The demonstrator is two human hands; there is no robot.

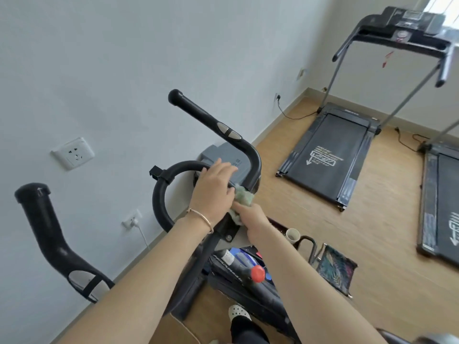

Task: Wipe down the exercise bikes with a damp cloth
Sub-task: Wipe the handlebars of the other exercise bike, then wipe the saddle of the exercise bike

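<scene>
Bottle (244,261) lies on bike frame (250,291); right hand (253,219) grips cloth (244,197)

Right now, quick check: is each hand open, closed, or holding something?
Left hand: open, fingers laid on the bike console.
Right hand: closed, holding the green cloth.
</scene>
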